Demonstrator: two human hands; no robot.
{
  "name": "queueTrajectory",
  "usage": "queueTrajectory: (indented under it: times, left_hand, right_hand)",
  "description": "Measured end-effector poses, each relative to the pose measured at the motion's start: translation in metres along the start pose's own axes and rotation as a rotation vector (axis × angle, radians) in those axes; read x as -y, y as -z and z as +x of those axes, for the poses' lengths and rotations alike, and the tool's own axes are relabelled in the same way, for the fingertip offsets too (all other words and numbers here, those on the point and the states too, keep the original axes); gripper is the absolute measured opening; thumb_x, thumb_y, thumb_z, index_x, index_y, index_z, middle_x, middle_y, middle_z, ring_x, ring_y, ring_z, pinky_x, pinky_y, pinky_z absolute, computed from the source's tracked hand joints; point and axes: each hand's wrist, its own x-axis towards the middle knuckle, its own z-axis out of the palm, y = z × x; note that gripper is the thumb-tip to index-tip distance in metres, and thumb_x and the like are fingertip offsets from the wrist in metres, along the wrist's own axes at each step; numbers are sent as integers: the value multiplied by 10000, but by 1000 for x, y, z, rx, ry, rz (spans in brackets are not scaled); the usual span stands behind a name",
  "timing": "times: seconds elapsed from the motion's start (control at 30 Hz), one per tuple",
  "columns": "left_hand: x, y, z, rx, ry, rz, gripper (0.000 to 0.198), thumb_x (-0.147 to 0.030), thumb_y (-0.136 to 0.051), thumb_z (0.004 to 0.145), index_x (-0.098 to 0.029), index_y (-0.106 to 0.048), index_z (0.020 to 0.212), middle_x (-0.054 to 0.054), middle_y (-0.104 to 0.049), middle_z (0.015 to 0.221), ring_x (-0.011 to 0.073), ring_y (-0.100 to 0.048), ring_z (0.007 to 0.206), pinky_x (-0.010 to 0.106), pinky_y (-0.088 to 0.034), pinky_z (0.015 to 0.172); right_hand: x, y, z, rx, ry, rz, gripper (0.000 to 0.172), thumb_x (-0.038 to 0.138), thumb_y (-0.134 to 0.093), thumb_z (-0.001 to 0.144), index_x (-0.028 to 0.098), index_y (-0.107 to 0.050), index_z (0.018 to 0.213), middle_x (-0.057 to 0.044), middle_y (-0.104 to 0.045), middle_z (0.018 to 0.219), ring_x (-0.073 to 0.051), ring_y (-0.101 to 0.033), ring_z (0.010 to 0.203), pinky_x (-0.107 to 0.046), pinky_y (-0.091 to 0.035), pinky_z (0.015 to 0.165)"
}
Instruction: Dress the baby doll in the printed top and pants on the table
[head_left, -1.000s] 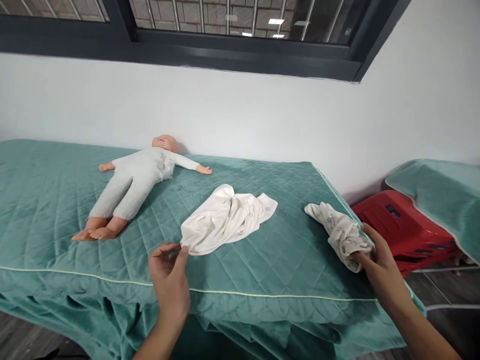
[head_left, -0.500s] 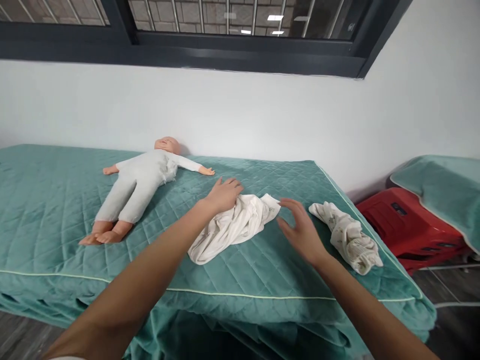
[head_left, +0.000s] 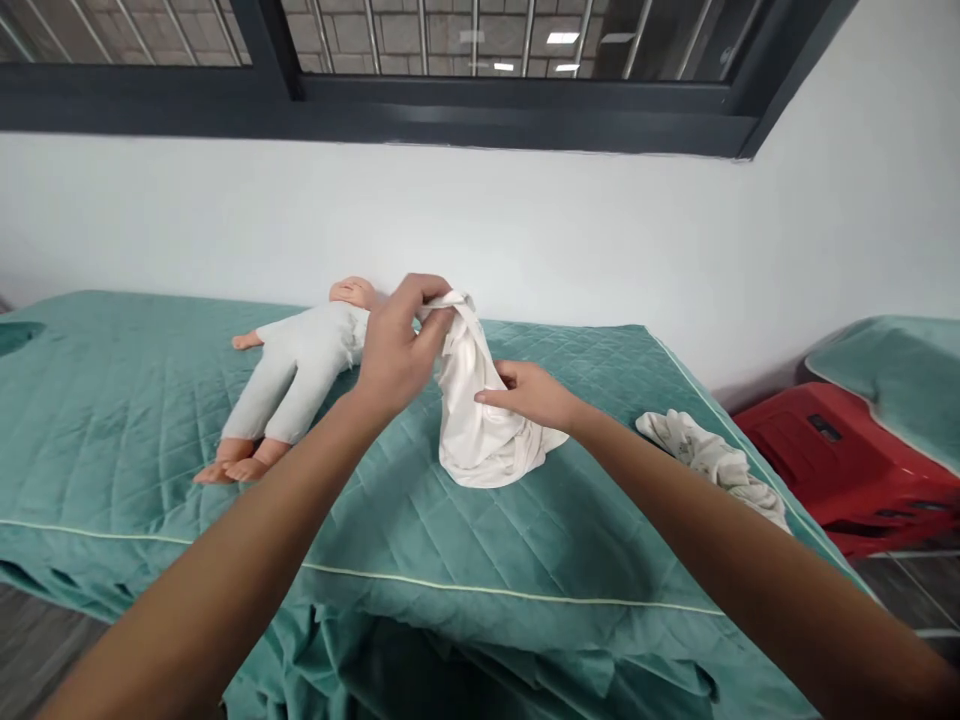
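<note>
My left hand (head_left: 405, 335) pinches the upper edge of a crumpled white garment (head_left: 484, 425) between thumb and fingers and holds that edge up off the bed. The garment's lower part hangs in folds and rests on the green quilted cover. At its right side is my right hand (head_left: 536, 393), thumb stretched out and apart from the fingers, against or very near the fabric. A baby doll (head_left: 292, 350) in a pale one-piece suit lies on its back to the left; my left hand hides one of its arms.
A second crumpled garment (head_left: 712, 460), white with small prints, lies on the right of the bed (head_left: 375, 530), partly behind my right forearm. Beyond the right edge stands a red plastic object (head_left: 847, 460) under a green cloth (head_left: 900, 380). A white wall and a barred window are behind.
My left hand has taken hold of the white garment and raised its edge. My right hand has moved left to the garment's side. The view has shifted slightly.
</note>
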Motion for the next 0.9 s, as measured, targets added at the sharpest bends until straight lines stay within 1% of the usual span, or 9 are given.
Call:
queueTrajectory:
  times: [0.1,0.2,0.27,0.33,0.47,0.53,0.6,0.7,0.9]
  left_hand:
    - [-11,25,8,-95,-22,54,156,-193,-525,912,-238,-604,1039,45,-671,1036,216,-625,969,358,-505,917]
    - [-24,42,10,-213,-33,95,214,-166,-537,904,-251,-582,1095,76,-632,1139,248,-611,1096,402,-493,992]
    - [-39,47,8,-244,-43,66,273,-163,-556,891,-258,-568,1147,94,-601,1231,259,-590,1169,416,-489,1025]
    - [-58,43,5,-147,-77,10,339,-185,-583,875,-260,-558,1204,97,-592,1288,261,-586,1194,419,-492,1037]
    - [-87,19,0,263,-141,-58,431,-259,-587,860,-243,-554,1289,78,-652,1257,257,-628,1117,404,-524,970]
    - [-91,6,-2,332,-115,-52,408,-227,-535,860,-237,-584,1265,63,-697,1158,248,-652,1028,390,-529,920]
    - [-89,-2,-3,306,-92,-46,382,-165,-476,844,-233,-632,1186,51,-721,1074,238,-662,966,379,-521,895]
    - [-88,-4,-1,225,-123,-33,365,-118,-448,813,-225,-668,1083,52,-731,1086,239,-661,999,375,-507,908]
    - [-90,17,9,54,-88,-56,344,-90,-467,832,-260,-667,1054,25,-738,1059,236,-645,999,372,-486,918]
  right_hand:
    - [27,25,-20,-15,18,-91,302,496,-664,879,215,-743,957,-30,-759,989,-228,-657,882,-306,-450,757]
    - [51,54,-36,-194,63,-223,336,505,-590,933,203,-728,885,-21,-736,886,-205,-632,821,-298,-422,738]
    - [66,71,-44,-309,126,-293,270,400,-564,943,192,-717,860,-12,-724,857,-193,-623,815,-291,-411,741]
    - [83,82,-50,-370,212,-339,204,266,-536,916,194,-726,899,-7,-738,901,-193,-639,860,-288,-416,774]
    - [111,90,-65,-389,311,-400,290,146,-477,851,201,-743,954,-2,-754,943,-196,-655,892,-289,-429,806]
    - [117,93,-74,-401,303,-440,302,142,-471,842,204,-740,964,-3,-749,926,-198,-652,868,-293,-432,793]
    - [117,99,-85,-428,269,-493,292,160,-477,848,205,-736,973,-10,-739,892,-205,-645,835,-304,-433,782]
    - [108,110,-101,-498,204,-574,294,169,-487,845,208,-732,1004,-25,-721,856,-217,-634,797,-324,-438,774]
    - [93,125,-117,-516,109,-703,376,143,-494,829,228,-712,1124,-52,-735,943,-271,-655,879,-377,-456,815]
